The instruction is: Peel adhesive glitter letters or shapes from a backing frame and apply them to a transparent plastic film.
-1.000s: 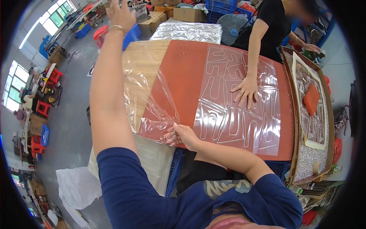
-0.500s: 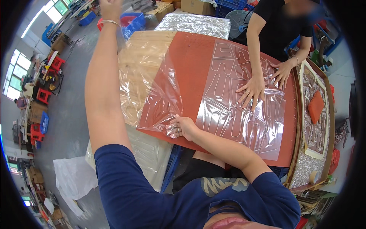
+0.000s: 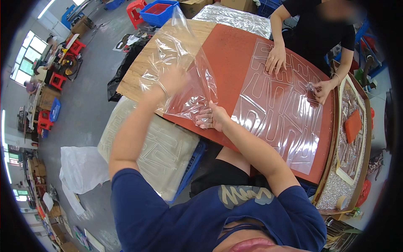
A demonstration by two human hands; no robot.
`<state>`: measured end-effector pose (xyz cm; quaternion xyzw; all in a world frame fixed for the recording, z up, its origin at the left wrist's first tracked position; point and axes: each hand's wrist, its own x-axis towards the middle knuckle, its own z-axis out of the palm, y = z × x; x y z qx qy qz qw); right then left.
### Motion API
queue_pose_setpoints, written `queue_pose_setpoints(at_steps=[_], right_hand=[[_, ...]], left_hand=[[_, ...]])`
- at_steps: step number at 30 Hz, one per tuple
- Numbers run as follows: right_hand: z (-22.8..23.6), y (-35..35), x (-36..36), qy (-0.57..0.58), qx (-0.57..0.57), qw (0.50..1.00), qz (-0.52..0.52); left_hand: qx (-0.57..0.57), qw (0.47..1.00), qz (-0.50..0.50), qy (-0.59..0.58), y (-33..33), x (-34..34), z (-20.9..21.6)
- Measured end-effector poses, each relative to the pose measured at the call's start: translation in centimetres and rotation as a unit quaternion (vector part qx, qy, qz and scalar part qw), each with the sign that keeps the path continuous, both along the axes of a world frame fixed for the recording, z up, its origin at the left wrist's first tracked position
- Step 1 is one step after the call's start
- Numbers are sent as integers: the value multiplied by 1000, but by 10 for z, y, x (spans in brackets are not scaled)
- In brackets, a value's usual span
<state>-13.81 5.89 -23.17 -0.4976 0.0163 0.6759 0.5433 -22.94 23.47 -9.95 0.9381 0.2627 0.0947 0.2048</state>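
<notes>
A loose sheet of clear plastic film (image 3: 168,48) hangs wrinkled over the wooden board (image 3: 136,82) and the left part of the red sheet (image 3: 226,54). My right hand (image 3: 215,117) grips the film's near corner, thumb above and fingers beneath. My left hand (image 3: 174,80), smeared by motion, is over the film's middle; its fingers cannot be made out. To the right, a clear sheet with raised looped outlines (image 3: 268,109) lies flat on the red sheet. A co-worker's one hand (image 3: 276,59) rests on its far edge, the other hand (image 3: 323,90) at its right edge.
A stack of translucent moulded sheets (image 3: 155,155) sits on a blue crate (image 3: 195,161) below the board. Along the right stands a shallow tray (image 3: 325,201) holding glittery bits and an orange block (image 3: 353,126). Blue baskets (image 3: 159,14) and a red stool (image 3: 135,12) are beyond.
My left hand has come down and back from far up at the left to over the film. The co-worker's hands have moved apart towards the clear sheet's edges. My right hand keeps the film corner.
</notes>
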Motion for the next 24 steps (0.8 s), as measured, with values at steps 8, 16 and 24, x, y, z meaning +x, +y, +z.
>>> queue_pose_setpoints(at_steps=[8, 16, 24], right_hand=[[5, -7, 1, -57, 20, 997, 39], [22, -41, 6, -10, 12, 993, -119], [18, -233, -36, -172, 141, 975, 21]], left_hand=[[-27, 998, -54, 9, -89, -69, -123], [-47, 999, 5, -27, -104, -76, -141], [47, 994, -49, -83, -173, -81, -158]])
